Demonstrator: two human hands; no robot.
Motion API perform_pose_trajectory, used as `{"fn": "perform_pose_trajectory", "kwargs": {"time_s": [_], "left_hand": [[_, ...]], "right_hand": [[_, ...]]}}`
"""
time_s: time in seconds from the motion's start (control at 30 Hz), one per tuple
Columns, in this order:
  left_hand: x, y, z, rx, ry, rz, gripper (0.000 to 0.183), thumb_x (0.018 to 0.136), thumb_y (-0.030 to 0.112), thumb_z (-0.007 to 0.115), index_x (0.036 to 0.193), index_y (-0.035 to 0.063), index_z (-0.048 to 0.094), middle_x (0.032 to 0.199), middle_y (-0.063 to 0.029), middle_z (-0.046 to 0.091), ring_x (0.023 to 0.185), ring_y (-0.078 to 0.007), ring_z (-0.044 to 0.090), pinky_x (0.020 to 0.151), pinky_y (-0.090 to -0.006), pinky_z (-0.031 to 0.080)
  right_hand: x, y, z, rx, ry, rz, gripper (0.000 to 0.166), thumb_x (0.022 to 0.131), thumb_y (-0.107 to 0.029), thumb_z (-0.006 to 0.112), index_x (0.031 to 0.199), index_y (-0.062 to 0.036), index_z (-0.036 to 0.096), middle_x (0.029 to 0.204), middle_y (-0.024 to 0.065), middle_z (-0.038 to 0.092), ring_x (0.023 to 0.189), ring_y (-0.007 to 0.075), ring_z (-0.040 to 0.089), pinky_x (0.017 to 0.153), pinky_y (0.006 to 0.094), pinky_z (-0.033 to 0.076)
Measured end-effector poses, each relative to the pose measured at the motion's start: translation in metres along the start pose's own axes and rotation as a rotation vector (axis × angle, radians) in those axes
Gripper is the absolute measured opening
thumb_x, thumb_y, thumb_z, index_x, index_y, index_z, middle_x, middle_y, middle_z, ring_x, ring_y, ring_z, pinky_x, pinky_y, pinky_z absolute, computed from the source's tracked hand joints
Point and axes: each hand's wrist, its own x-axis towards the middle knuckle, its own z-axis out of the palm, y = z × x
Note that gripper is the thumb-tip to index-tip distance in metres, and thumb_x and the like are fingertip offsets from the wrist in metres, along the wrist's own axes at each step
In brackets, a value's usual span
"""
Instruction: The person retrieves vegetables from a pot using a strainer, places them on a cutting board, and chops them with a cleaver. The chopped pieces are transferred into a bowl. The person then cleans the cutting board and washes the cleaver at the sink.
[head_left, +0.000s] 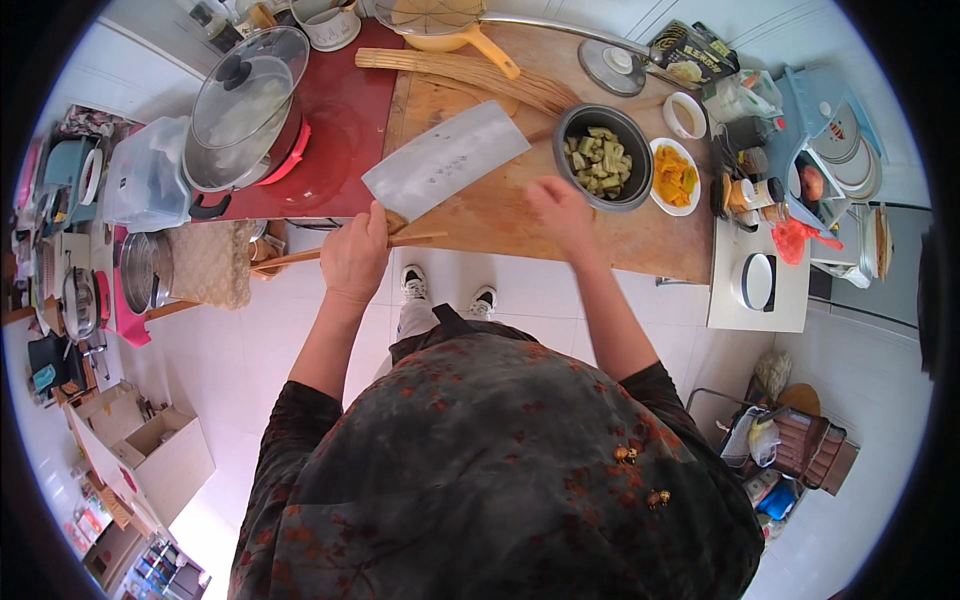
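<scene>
My left hand (355, 253) grips the short wooden handle of a broad cleaver (452, 161), whose grey blade lies slanted over the wooden board. Wooden chopsticks (420, 238) run past the same hand and stick out on both sides; whether the fingers hold them is hard to tell. Blurred and with curled fingers, my right hand (561, 212) hovers over the board beside a dark inner pot (564, 180); I cannot tell if it holds anything. Chopped greenish pieces (598, 161) fill part of that pot. To its right, orange cooked pumpkin-like chunks (673, 176) lie on a white oval plate (679, 209).
A lidded electric pan (279, 146) stands on the red surface at left. Behind the cleaver lie a straw brush (465, 73), a yellow pan (435, 39) and a glass lid (611, 66). Spice jars (754, 193) and a blue dish rack (821, 184) crowd the right side.
</scene>
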Motion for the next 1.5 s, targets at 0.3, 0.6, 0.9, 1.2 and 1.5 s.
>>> {"fn": "perform_pose_trajectory", "kwargs": {"time_s": [0.3, 0.6, 0.9, 1.2, 1.5], "left_hand": [[0.010, 0.035, -0.016, -0.128, 0.094, 0.134, 0.042, 0.065, 0.019, 0.066, 0.102, 0.0057, 0.052, 0.067, -0.0041, 0.051, 0.060, -0.0214, 0.056, 0.049, -0.0338, 0.042], [0.070, 0.081, -0.055, -0.382, 0.407, 0.381, 0.027, 0.072, 0.037, 0.063, 0.080, 0.0120, 0.057, 0.067, -0.0037, 0.049, 0.053, -0.0217, 0.049, 0.046, -0.0343, 0.039], [0.140, 0.159, -0.014, -0.838, 0.283, 0.644, 0.022, 0.075, 0.029, 0.061, 0.071, 0.0101, 0.051, 0.070, -0.0062, 0.042, 0.062, -0.0240, 0.050, 0.049, -0.0342, 0.041], [0.151, 0.196, 0.082, -0.622, -0.126, 0.631, 0.016, 0.075, 0.016, 0.061, 0.085, 0.0059, 0.055, 0.094, -0.0104, 0.051, 0.089, -0.0298, 0.052, 0.073, -0.0379, 0.043], [0.126, 0.151, 0.038, -0.925, -0.062, 0.261, 0.030, 0.075, 0.025, 0.061, 0.093, 0.0016, 0.057, 0.097, -0.0163, 0.056, 0.093, -0.0329, 0.054, 0.076, -0.0386, 0.043]], "right_hand": [[-0.009, -0.002, 0.028, 0.772, -0.223, 0.460, 0.030, 0.090, -0.042, 0.047, 0.086, -0.0134, 0.054, 0.067, -0.0018, 0.053, 0.058, 0.0094, 0.049, 0.051, 0.0242, 0.040], [-0.057, 0.018, -0.045, 0.862, 0.221, 0.321, 0.021, 0.093, -0.029, 0.044, 0.093, -0.0102, 0.053, 0.074, -0.0009, 0.054, 0.061, 0.0101, 0.047, 0.055, 0.0262, 0.039], [-0.129, 0.037, -0.139, 0.757, 0.673, 0.211, 0.025, 0.094, -0.029, 0.043, 0.092, -0.0074, 0.054, 0.078, 0.0014, 0.058, 0.061, 0.0107, 0.049, 0.055, 0.0284, 0.039], [-0.154, 0.019, -0.171, 0.868, 0.773, 0.158, 0.031, 0.094, -0.029, 0.040, 0.113, -0.0062, 0.049, 0.104, 0.0060, 0.059, 0.087, 0.0187, 0.060, 0.073, 0.0341, 0.049], [-0.101, -0.028, -0.164, 0.769, 0.450, 0.039, 0.035, 0.094, -0.028, 0.040, 0.121, -0.0075, 0.044, 0.116, 0.0065, 0.055, 0.101, 0.0210, 0.056, 0.082, 0.0361, 0.047]]}}
